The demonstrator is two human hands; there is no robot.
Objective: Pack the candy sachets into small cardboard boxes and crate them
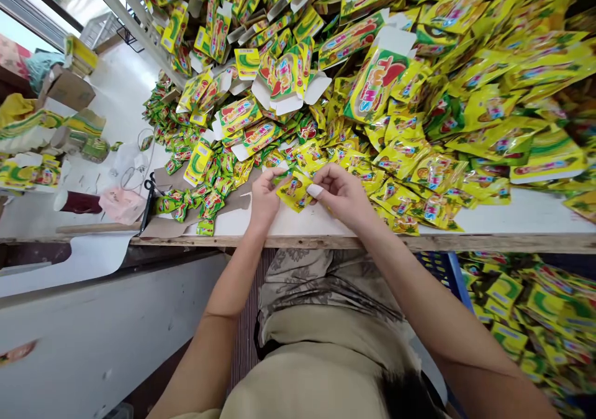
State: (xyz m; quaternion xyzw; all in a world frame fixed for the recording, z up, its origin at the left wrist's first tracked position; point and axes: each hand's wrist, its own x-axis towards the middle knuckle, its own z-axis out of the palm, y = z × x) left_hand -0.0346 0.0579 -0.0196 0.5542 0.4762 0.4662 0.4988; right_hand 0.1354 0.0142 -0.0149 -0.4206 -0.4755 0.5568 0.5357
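A small yellow packet [294,191] is held between my two hands, just above the table's front edge. My left hand [266,194] grips its left side with fingers closed. On its right side, my right hand [342,195] pinches it between thumb and fingers. Right behind my hands lies a heap of similar yellow packets [400,194]. Small green wrapped sweets [212,202] are scattered to the left of my left hand. An opened carton [288,77] with packets sticking out stands beyond my hands.
Yellow cartons [379,84] and more packets pile up at the back and right. Scissors [153,185], a pink plastic bag [121,205] and a dark red roll [79,202] are on the left. Below the table at right, a blue crate [459,282] holds cartons. A wooden edge [465,243] runs along the front.
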